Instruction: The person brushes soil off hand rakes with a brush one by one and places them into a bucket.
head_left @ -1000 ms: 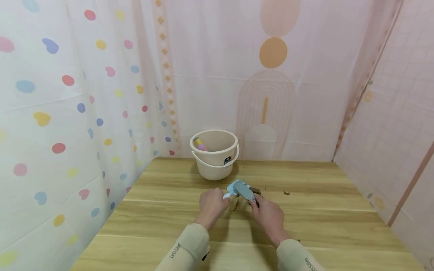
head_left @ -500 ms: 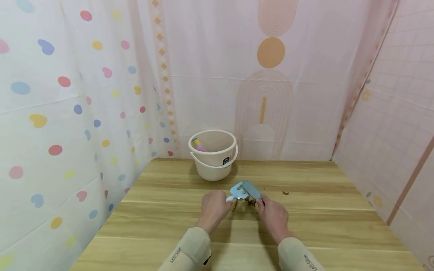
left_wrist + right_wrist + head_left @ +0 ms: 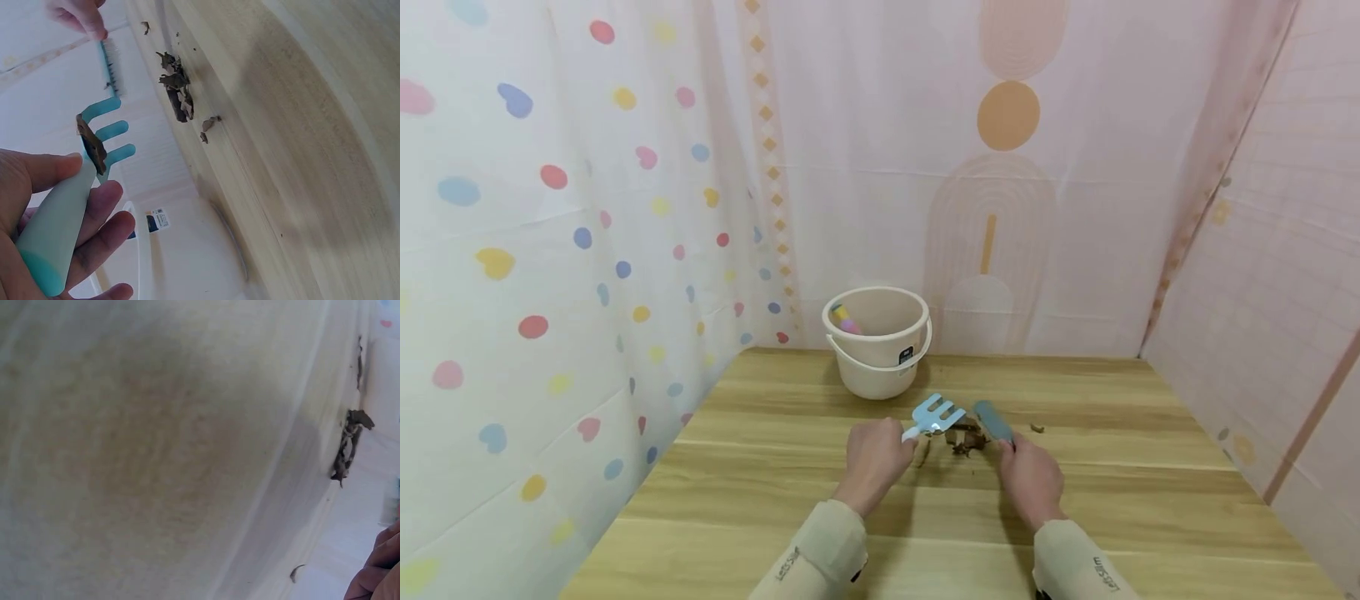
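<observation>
My left hand (image 3: 876, 462) grips the pale handle of a small light-blue hand fork (image 3: 936, 414). In the left wrist view, a brown leaf scrap (image 3: 92, 145) lies against the fork's head, near the base of its tines. Opposite, my right hand (image 3: 1032, 479) holds a blue-grey brush (image 3: 992, 421); its bristles show in the left wrist view, with dark bits caught among them. Between the two tools, a small heap of dry brown leaf pieces (image 3: 967, 442) lies on the table. The right wrist view catches only the curled fingers (image 3: 381, 569) at its edge.
A cream bucket (image 3: 876, 379) with a lowered handle stands behind the fork. Inside it leans a yellow and pink object (image 3: 846, 320). A stray leaf bit (image 3: 1037, 428) lies right of the brush on the wooden table (image 3: 760, 517). Patterned curtains (image 3: 880, 167) enclose the back and sides.
The brush has moved right, off the fork's head and away from it. The fork has shifted slightly right, and its tines now show uncovered. More of the leaf heap is visible.
</observation>
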Action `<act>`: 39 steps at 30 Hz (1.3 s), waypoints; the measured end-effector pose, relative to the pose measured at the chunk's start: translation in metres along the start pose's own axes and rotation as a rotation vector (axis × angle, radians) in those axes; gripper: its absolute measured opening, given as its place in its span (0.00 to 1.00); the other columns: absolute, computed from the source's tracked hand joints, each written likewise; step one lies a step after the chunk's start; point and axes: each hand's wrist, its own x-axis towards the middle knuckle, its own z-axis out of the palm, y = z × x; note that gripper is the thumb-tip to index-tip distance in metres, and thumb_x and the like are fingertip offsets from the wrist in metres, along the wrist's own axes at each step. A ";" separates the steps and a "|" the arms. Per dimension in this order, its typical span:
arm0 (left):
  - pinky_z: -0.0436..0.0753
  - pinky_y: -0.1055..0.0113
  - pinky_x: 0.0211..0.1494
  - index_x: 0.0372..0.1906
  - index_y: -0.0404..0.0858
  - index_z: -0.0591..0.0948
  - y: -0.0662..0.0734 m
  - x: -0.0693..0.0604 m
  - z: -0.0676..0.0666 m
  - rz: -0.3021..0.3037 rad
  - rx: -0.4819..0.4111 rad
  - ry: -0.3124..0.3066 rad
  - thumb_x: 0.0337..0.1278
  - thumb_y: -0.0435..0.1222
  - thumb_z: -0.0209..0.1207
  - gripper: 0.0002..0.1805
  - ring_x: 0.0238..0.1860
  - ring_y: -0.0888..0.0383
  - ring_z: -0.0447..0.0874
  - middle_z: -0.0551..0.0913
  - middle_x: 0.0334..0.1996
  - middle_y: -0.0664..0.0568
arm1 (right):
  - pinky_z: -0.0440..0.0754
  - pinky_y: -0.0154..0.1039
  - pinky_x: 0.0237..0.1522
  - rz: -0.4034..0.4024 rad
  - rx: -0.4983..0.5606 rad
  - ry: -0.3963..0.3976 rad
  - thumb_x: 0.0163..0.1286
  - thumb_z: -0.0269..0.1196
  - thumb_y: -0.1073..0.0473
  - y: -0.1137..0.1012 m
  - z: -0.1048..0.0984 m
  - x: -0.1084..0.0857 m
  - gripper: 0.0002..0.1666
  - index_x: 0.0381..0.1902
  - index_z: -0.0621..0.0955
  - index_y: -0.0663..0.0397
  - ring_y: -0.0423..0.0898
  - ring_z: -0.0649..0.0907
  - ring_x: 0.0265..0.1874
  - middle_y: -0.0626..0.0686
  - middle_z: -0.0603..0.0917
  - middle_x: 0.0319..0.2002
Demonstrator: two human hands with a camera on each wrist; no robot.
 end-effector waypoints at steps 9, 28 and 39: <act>0.63 0.63 0.18 0.08 0.45 0.65 0.000 0.002 0.002 -0.022 0.037 -0.034 0.53 0.43 0.64 0.25 0.12 0.58 0.61 0.63 0.08 0.58 | 0.73 0.47 0.17 -0.204 0.003 0.103 0.73 0.60 0.51 -0.030 0.004 -0.011 0.21 0.56 0.82 0.59 0.52 0.82 0.21 0.62 0.87 0.36; 0.65 0.62 0.19 0.08 0.45 0.64 0.000 -0.002 0.007 -0.043 -0.009 -0.069 0.52 0.40 0.64 0.25 0.13 0.58 0.63 0.62 0.09 0.57 | 0.71 0.46 0.14 -0.229 -0.091 0.136 0.71 0.63 0.52 -0.025 0.012 -0.021 0.20 0.55 0.83 0.57 0.53 0.81 0.19 0.61 0.87 0.32; 0.67 0.60 0.20 0.09 0.45 0.66 0.001 0.001 0.005 -0.090 0.028 -0.125 0.55 0.41 0.61 0.23 0.14 0.57 0.65 0.66 0.10 0.55 | 0.69 0.42 0.12 -0.378 -0.075 0.184 0.69 0.65 0.52 -0.036 0.014 -0.031 0.19 0.54 0.84 0.55 0.48 0.76 0.13 0.58 0.85 0.25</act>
